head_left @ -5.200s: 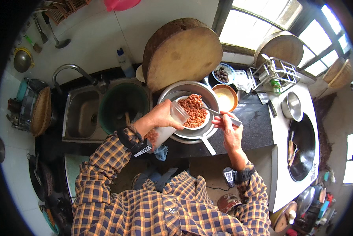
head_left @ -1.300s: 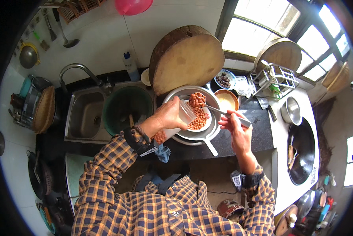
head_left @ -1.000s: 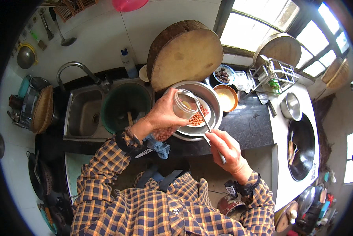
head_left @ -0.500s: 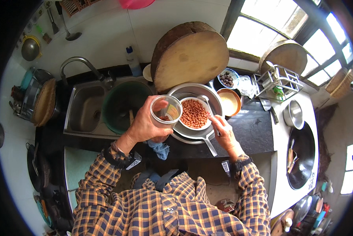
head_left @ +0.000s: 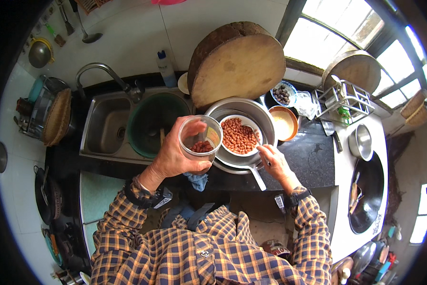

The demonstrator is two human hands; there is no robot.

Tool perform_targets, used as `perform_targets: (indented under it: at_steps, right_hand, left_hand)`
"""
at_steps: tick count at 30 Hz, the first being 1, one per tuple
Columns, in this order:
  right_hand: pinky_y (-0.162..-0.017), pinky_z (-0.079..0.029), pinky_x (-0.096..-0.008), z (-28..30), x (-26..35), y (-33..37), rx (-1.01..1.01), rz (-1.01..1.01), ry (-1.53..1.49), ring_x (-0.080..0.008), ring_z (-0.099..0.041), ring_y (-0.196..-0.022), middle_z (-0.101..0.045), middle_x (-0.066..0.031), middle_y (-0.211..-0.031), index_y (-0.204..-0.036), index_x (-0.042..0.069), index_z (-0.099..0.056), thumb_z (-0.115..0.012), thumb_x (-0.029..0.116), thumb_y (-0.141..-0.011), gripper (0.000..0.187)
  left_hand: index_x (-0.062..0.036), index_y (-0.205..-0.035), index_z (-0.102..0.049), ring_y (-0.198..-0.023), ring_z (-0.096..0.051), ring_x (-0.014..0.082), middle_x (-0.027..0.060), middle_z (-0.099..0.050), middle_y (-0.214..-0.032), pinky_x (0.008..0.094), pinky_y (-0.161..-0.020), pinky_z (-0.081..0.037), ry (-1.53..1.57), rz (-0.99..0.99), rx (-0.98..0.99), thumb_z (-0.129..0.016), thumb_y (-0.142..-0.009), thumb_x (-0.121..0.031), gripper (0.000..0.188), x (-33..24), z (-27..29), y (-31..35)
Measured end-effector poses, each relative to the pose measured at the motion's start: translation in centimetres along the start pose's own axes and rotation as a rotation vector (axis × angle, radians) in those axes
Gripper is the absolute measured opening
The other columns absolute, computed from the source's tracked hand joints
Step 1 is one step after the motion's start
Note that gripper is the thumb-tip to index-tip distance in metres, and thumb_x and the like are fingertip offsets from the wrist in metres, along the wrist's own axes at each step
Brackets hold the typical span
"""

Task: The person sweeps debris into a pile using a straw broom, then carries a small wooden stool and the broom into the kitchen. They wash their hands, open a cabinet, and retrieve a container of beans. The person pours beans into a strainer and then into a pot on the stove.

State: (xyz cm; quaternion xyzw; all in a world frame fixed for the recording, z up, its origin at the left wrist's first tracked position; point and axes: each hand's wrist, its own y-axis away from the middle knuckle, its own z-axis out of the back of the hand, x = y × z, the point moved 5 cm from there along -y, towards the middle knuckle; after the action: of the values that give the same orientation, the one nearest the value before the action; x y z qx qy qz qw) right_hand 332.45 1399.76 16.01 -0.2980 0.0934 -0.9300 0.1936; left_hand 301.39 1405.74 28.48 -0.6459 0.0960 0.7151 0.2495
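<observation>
My left hand [head_left: 173, 154] is wrapped round a clear plastic jar [head_left: 208, 145], tilted so its open mouth faces up. Reddish-brown peanuts [head_left: 201, 147] show inside it. Close to its right stands a white bowl [head_left: 226, 151] of similar peanuts [head_left: 238, 135]. My right hand [head_left: 276, 165] grips the thin handle of a spoon [head_left: 257, 138], whose lower end reaches into the bowl's right side; its tip is hard to make out. Under the bowl is a pan with a light grey handle [head_left: 257, 179], set over a wide metal basin [head_left: 268, 118].
A thick round chopping block [head_left: 239, 69] leans on the wall behind the basin. Left lies a sink [head_left: 104, 126] with a green basin [head_left: 147, 104]. To the right are an orange-rimmed bowl [head_left: 295, 124], a metal rack [head_left: 351, 99], a cleaver [head_left: 336, 137] and a wok [head_left: 368, 194].
The spoon has gone from leaning at the bowl's far rim to down among the peanuts, leaving a gap there. More peanuts now show in the jar. The view has shifted slightly.
</observation>
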Motion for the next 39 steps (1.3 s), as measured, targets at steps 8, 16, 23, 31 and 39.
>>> perform_targets:
  at_steps: [8, 16, 23, 31, 39]
  right_hand:
    - [-0.071, -0.057, -0.0288, -2.0, -2.1, 2.1, -0.309, -0.69, -0.839, -0.0171, -0.071, -0.078, -0.071, -0.0106, -0.089, -0.115, -0.001, -0.064, -0.056, 0.014, -0.101, 0.022]
    - [-0.07, -0.059, -0.031, -2.4, -2.6, 2.2, -0.473, -0.838, -1.201, -0.0222, -0.072, -0.079, -0.07, -0.0156, -0.092, -0.117, -0.002, -0.061, -0.059, 0.022, -0.1, 0.029]
    - [-0.07, -0.06, -0.0327, 0.2, -1.6, 2.3, -0.546, -0.784, -1.228, -0.023, -0.072, -0.079, -0.07, -0.0165, -0.092, -0.118, -0.004, -0.059, -0.059, 0.021, -0.1, 0.031]
    - [-0.071, -0.06, -0.0316, 7.7, 4.6, -0.1, -0.574, -0.62, -1.128, -0.0239, -0.072, -0.08, -0.07, -0.0205, -0.097, -0.121, -0.007, -0.057, -0.055, 0.017, -0.102, 0.031]
    - [-0.074, -0.056, -0.0349, 8.0, 18.7, -0.2, -0.223, 0.05, -0.074, -0.0281, -0.068, -0.084, -0.065, -0.0204, -0.1, -0.114, -0.005, -0.062, -0.053, -0.009, -0.092, 0.024]
  left_hand:
    - [-0.0066, -0.137, -0.04, -0.125, -0.052, 0.0214, 0.0096, -0.053, -0.127, 0.0382, -0.11, -0.04, -0.011, 0.013, -0.028, -0.091, -0.057, -0.014, 0.096, 0.4, -0.7, -0.3]
    - [-0.0051, -0.131, -0.043, -0.112, -0.061, 0.0239, 0.0129, -0.059, -0.117, 0.0359, -0.098, -0.049, -0.312, -0.026, -0.003, -0.091, -0.057, -0.018, 0.089, -0.3, -1.0, -1.1]
    - [0.0001, -0.125, -0.043, -0.103, -0.063, 0.0336, 0.0192, -0.06, -0.112, 0.0403, -0.092, -0.05, -0.455, 0.061, 0.118, -0.086, -0.056, -0.023, 0.084, 1.7, -2.7, -2.8]
    - [0.0044, -0.113, -0.044, -0.105, -0.062, 0.0406, 0.0282, -0.062, -0.107, 0.0436, -0.092, -0.051, -0.63, 0.174, 0.158, -0.09, -0.049, -0.029, 0.085, 4.8, -4.4, -5.1]
    - [0.0037, -0.115, -0.046, -0.102, -0.061, 0.0373, 0.0251, -0.058, -0.107, 0.0445, -0.09, -0.048, -0.386, -0.093, 0.025, -0.09, -0.06, -0.036, 0.081, 2.3, -5.0, -3.7]
